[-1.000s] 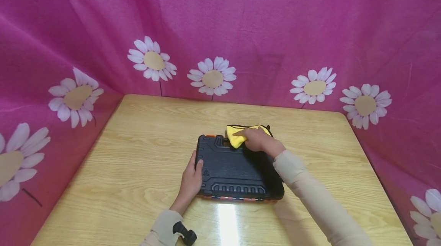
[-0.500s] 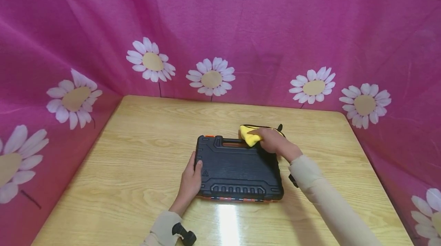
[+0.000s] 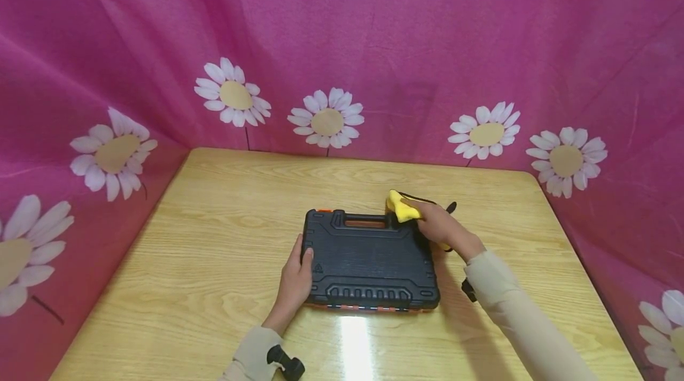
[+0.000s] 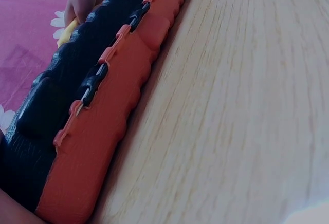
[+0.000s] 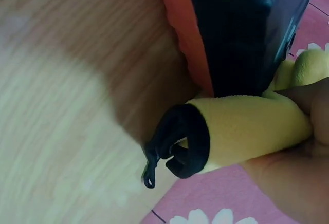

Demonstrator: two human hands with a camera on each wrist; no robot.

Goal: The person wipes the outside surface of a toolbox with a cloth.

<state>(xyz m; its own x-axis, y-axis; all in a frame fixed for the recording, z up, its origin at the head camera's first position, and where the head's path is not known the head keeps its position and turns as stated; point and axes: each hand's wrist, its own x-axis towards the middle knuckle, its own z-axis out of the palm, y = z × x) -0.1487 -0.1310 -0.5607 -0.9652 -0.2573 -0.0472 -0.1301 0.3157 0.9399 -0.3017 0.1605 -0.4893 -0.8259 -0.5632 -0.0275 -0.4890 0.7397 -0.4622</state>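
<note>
A black plastic carrying case (image 3: 369,256) with an orange lower half lies flat on the wooden table, its handle at the far side. My left hand (image 3: 295,279) grips its left edge, thumb on top and fingers down the side. In my right hand (image 3: 440,226) is a yellow cloth (image 3: 402,208) with black edging, bunched against the case's far right corner. The right wrist view shows the cloth (image 5: 252,124) rolled in the grip, a black hanging loop at its end, close against the case's black and orange side (image 5: 234,34).
The wooden table (image 3: 224,209) extends around the case on all sides. A pink curtain (image 3: 395,43) with white daisies surrounds the back and both sides. Bright light reflects off the table in front of the case.
My right hand has moved the cloth rightward along the case's far edge, from the handle to the right corner, uncovering the handle. My left hand and the case have stayed put.
</note>
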